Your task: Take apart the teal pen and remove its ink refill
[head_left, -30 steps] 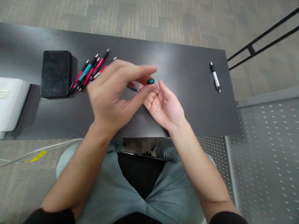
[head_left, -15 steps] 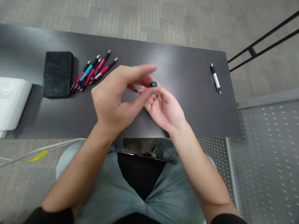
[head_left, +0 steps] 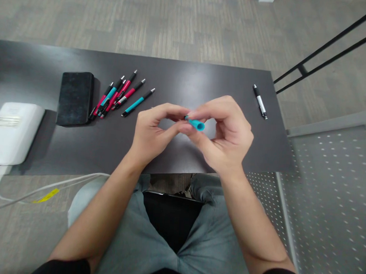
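A teal pen barrel (head_left: 198, 124) with a hollow, open end is held between my hands, over the front half of the table. My left hand (head_left: 159, 130) pinches its far, dark end with thumb and fingertips. Thumb and forefinger of my right hand (head_left: 227, 133) close on the teal part, near the open end. Fingers cover much of the piece. A teal pen with a black grip (head_left: 138, 103) lies just beyond my left hand. Left of it, several red and teal pens (head_left: 116, 94) form a loose pile.
On the dark table (head_left: 185, 80), a black box (head_left: 75, 99) stands left of the pile. Farther left is a white device (head_left: 15, 133) with a white cable. At the right lies a white pen with a black grip (head_left: 260, 101). A perforated grey panel (head_left: 329, 179) adjoins the right side.
My right hand has turned from an open palm to a pinch on the teal barrel. My left hand has lowered and narrowed its grip. The single teal pen beside the pile now shows.
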`<state>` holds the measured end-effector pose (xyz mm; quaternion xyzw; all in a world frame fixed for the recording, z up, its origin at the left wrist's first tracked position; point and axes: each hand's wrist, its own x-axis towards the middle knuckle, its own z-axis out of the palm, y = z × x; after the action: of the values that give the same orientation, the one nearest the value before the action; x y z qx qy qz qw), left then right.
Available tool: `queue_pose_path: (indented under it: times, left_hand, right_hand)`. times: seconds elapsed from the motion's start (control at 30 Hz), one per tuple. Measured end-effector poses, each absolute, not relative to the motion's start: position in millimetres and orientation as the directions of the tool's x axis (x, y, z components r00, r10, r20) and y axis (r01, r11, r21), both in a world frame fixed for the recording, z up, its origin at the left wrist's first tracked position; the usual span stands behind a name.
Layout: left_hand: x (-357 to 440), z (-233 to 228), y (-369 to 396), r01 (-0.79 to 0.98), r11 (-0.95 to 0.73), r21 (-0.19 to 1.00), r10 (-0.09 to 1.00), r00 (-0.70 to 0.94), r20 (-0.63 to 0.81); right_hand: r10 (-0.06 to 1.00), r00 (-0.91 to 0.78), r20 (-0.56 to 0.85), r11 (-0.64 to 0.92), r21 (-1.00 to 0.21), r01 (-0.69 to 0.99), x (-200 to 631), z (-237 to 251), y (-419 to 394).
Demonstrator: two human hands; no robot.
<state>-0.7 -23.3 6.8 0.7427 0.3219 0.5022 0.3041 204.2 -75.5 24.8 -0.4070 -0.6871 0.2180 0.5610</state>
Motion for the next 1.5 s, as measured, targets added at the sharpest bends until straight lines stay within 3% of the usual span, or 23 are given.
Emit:
queue_pose_path:
  times: [0.13,0.27,0.43,0.57,0.67,0.83,0.97,1.13,1.27,1.4,1.5]
  left_hand:
    - [1.5,23.3,-31.1,0.083,-0.672,0.736,0.727,0.263,0.634]
    - [7.1,29.7,-35.0,-0.006,-0.724,0.69,0.675,0.204,0.709]
    - [10.3,28.1,-33.4,-0.017,-0.765,0.644,0.628,0.199,0.752]
    - [11.7,28.1,-30.0,-0.074,-0.803,0.591,0.576,0.154,0.803]
    - [10.4,25.0,-28.3,-0.018,-0.838,0.545,0.536,0.157,0.83]
    - [3.6,14.7,-23.8,0.172,-0.779,0.603,0.627,0.191,0.755]
    - [-0.9,14.1,-19.6,0.136,-0.721,0.68,0.68,0.329,0.655]
    - [-1.9,26.1,-29.7,0.138,-0.682,0.718,0.725,0.257,0.639]
    - [-1.8,26.3,-31.1,0.143,-0.65,0.747,0.739,0.348,0.576]
    - [-1.4,11.1,-23.7,0.125,-0.613,0.781,0.744,0.426,0.515]
    - [-2.8,0.1,-18.6,0.124,-0.571,0.811,0.762,0.447,0.468]
  right_hand:
    - [0.631,-0.02,0.776,0.726,-0.58,0.37,202.5,30.5,-85.1]
    - [0.55,0.005,0.835,0.776,-0.513,0.366,201.4,46.4,-91.0]
    - [0.681,-0.025,0.732,0.664,-0.603,0.442,199.2,78.4,-105.6]
    - [0.676,-0.054,0.735,0.668,-0.58,0.466,198.1,85.0,-109.1]
    - [0.665,-0.055,0.745,0.676,-0.569,0.468,197.1,85.3,-107.4]
    - [0.686,-0.032,0.726,0.656,-0.599,0.459,201.8,80.7,-105.5]
    - [0.642,-0.018,0.767,0.694,-0.571,0.439,212.6,50.5,-97.8]
    - [0.675,-0.053,0.736,0.668,-0.58,0.466,215.5,25.3,-88.1]
    - [0.578,0.036,0.815,0.731,-0.537,0.421,203.2,35.4,-80.3]
    - [0.571,0.237,0.786,0.69,-0.616,0.38,195.7,33.2,-70.3]
    - [0.507,0.311,0.804,0.716,-0.593,0.367,202.6,17.8,-61.4]
